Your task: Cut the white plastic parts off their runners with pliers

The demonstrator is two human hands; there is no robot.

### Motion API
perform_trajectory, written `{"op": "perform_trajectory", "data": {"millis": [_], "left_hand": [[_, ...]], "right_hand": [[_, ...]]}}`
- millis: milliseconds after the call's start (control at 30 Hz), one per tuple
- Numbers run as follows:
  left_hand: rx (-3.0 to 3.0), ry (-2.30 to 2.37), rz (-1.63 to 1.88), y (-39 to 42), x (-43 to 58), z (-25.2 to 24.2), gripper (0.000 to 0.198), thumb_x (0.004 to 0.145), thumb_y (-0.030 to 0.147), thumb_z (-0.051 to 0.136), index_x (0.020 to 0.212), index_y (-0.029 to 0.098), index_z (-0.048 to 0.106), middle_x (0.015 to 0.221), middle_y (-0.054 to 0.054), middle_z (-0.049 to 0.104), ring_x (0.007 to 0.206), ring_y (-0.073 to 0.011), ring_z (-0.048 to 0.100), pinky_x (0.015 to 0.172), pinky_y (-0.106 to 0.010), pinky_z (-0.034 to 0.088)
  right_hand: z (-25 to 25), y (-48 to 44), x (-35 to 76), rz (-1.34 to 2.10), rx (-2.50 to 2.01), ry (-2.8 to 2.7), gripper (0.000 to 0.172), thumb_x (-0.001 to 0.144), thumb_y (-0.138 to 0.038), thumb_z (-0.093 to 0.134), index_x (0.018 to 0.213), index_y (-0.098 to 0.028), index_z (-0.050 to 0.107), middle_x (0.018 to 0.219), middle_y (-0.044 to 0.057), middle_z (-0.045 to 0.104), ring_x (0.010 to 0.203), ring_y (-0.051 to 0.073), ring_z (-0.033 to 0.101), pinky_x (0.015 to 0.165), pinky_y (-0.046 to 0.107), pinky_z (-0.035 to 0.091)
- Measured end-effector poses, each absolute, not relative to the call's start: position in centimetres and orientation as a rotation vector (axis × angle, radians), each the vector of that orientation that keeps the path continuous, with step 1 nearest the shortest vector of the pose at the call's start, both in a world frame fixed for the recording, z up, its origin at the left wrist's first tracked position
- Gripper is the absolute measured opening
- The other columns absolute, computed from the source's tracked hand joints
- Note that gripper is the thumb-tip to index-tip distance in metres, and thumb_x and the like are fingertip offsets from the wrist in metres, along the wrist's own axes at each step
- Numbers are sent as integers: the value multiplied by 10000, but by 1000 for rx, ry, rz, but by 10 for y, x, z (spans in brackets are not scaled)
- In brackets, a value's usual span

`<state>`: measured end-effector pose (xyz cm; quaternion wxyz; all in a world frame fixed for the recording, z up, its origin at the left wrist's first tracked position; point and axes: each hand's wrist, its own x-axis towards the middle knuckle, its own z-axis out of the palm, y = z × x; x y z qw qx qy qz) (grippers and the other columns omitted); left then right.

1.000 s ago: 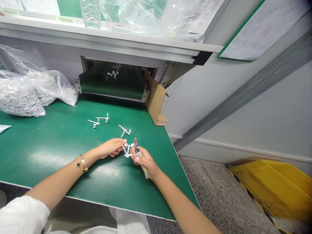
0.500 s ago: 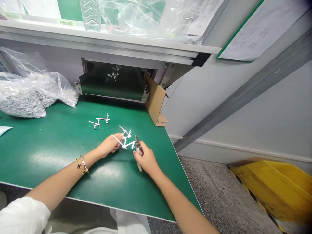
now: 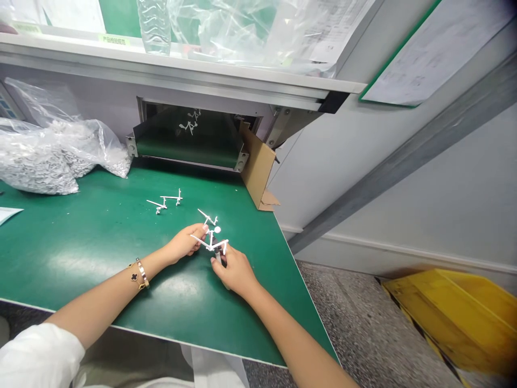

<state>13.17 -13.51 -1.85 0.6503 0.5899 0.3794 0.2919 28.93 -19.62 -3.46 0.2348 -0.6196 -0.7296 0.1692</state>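
Note:
Between the finger and thumb of my left hand (image 3: 186, 242) is a white branched plastic sprue (image 3: 210, 245), held above the table. My right hand (image 3: 236, 269) is closed around a pair of nippers (image 3: 218, 255) with pale handles. Their dark jaws sit at the sprue, partly behind its lower arms; whether they grip it I cannot tell. Another thin white sprue piece (image 3: 207, 216) shows just beyond the left fingertips, and I cannot tell if it joins the held one. Farther back, white sprue pieces (image 3: 165, 203) lie on the green table (image 3: 100, 226).
Clear bags of small white parts (image 3: 44, 156) rest at the back left. Behind the table, a dark conveyor belt (image 3: 161, 137) carries white pieces. A cardboard sheet (image 3: 257, 170) stands at its right end. Overhead runs a shelf edge (image 3: 181, 75); a yellow bin (image 3: 464, 318) is on the floor at right.
My right hand has brought the nippers left, in among the arms of the sprue. The sprue has turned slightly in my left hand, which stays nearly in place.

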Motion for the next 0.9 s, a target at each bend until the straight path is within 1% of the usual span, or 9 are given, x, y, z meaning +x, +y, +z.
{"op": "perform_trajectory", "data": {"millis": [267,400,533,633,700,767,900], "left_hand": [[1432,858,749,-137,136,-20,426,814,591,427,688,184,416,522,67,339,394,-55,270,361,-197,211],[1484,864,785,-138,137,-21,400,839,552,413,688,182,437,528,57,354,432,-70,293,409,-208,238],[1534,873,843,-139,138,-24,372,853,506,421,676,181,449,586,34,400,517,-91,346,476,-211,286],[1546,871,870,-140,138,-25,370,855,498,422,673,178,452,610,26,411,549,-97,358,501,-210,302],[1541,862,870,-141,138,-25,382,849,511,429,670,175,451,605,29,407,536,-90,351,490,-208,301],[1488,868,835,-141,139,-24,396,839,540,431,683,176,447,583,39,393,490,-79,332,444,-205,284],[1247,879,710,-141,140,-25,397,822,574,435,728,188,425,547,68,348,381,-47,252,332,-180,181]], "right_hand": [[-36,-195,290,546,-1664,-1982,76,785,-287,428,771,-213,431,655,-22,496,562,126,438,553,228,297],[-36,-195,290,566,-1636,-1989,76,790,-284,417,756,-216,411,659,-22,500,564,127,438,556,231,296],[-36,-196,289,561,-1635,-1994,68,773,-277,433,748,-219,407,656,-24,506,586,133,453,565,233,294],[-36,-197,289,557,-1638,-1995,61,770,-270,433,746,-220,408,657,-24,509,583,133,451,563,234,286],[-35,-197,290,557,-1634,-2009,49,776,-259,421,752,-219,409,662,-21,516,585,133,452,566,235,282],[-34,-198,290,556,-1655,-2040,35,780,-246,416,762,-216,410,672,-17,529,587,134,456,563,237,269],[-28,-198,290,475,-1813,-2124,32,795,-232,419,810,-209,435,751,9,589,622,150,500,554,248,228]]}}
